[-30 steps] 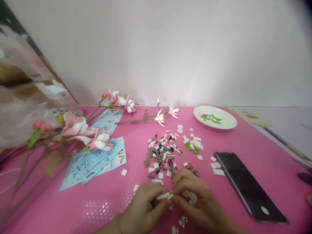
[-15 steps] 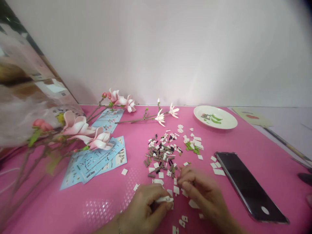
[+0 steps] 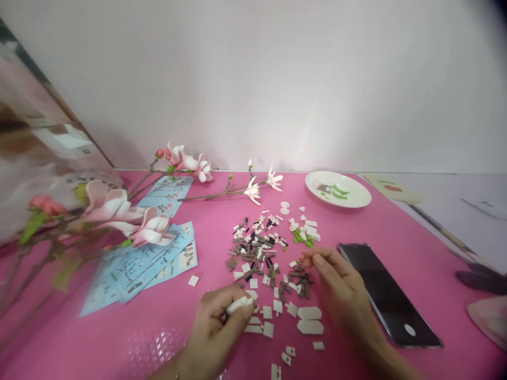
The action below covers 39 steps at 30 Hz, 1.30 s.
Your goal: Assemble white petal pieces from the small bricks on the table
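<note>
Glare speckles the tabletop [image 3: 154, 342] beside the left hand [image 3: 214, 324]; soft light washes the wall [image 3: 277, 84] beyond (the pink bud [image 3: 47, 205] farther left blurs).

The hands have parted, with the right hand [image 3: 340, 282] now farther out and to the right.
A second ago both hands met at the white piece [image 3: 240, 304]; now only the left hand [image 3: 216, 319] grips it, a little farther left. The right hand has swung over beside the brown pieces [image 3: 303, 287], overlapping the phone's [image 3: 390, 295] left edge in view. Flat white pieces [image 3: 310, 327] it had covered now show between the hands. The view has turned slightly right, revealing more of a pink rounded object [image 3: 489, 319].
</note>
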Available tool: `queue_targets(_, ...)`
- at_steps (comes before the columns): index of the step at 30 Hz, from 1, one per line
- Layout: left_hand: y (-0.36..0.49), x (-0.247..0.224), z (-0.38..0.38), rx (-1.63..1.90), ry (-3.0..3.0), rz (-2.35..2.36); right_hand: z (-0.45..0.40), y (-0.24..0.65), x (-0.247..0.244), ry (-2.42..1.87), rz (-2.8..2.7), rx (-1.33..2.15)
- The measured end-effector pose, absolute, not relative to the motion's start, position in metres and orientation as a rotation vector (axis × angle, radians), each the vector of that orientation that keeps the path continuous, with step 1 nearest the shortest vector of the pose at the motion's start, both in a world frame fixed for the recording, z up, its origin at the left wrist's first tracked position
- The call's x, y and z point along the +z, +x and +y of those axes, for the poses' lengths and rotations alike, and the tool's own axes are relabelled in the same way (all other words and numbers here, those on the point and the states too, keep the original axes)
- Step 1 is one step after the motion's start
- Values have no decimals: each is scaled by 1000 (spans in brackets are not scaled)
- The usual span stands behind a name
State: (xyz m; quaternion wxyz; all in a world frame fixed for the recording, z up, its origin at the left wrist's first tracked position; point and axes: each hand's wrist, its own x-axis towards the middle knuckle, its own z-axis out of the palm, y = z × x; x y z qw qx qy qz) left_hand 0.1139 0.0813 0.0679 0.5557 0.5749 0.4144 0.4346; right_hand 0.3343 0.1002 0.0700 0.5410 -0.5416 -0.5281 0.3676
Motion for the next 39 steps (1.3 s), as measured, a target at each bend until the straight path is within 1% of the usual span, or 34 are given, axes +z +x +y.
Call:
queue_targets(2,116,67,82,1026,1136,972,103,336,72,-1379,-1528,774)
queue_targets(4,117,65,83,1013,924,931,105,339,72,-1471,-1825,581)
queue_targets(7,118,60,84,985,750,865,107,342,68,-1561,-2079,360)
queue_targets(14,121,59,88,879,722,778,105,341,55,-1588,-2238,270)
queue_targets(19,122,61,88,801,733,743,106,338,54,-1496,-2190,237)
queue_targets(22,122,62,89,738,743,729,102,332,62,-1409,-2065,344)
queue_targets(27,121,65,90,630,780,721,93,323,78,-1353,-1883,814)
queue_targets(31,121,69,89,509,799,721,88,324,77,-1283,-1743,1044)
queue_targets(34,121,70,88,454,807,742,86,324,74,-1246,-1693,1154)
queue_targets(39,121,74,89,398,810,750,86,320,77,-1055,-1786,1208)
